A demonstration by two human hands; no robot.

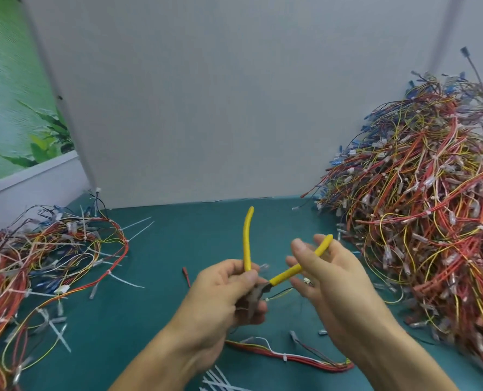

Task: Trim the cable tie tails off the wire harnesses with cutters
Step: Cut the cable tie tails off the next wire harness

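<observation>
Yellow-handled cutters are held above the green table, handles spread wide apart. My left hand grips the metal jaws and the base of the upright handle. My right hand holds the other handle, which slants up to the right, fingers loosely curled around it. A thin wire harness with a white tie hangs below the jaws between my hands. Another harness with red and white wires lies on the table under my forearms.
A tall heap of red, orange and yellow harnesses fills the right side. A flatter pile with long white tie tails lies at the left. Cut white tails lie at the front edge. A grey partition stands behind.
</observation>
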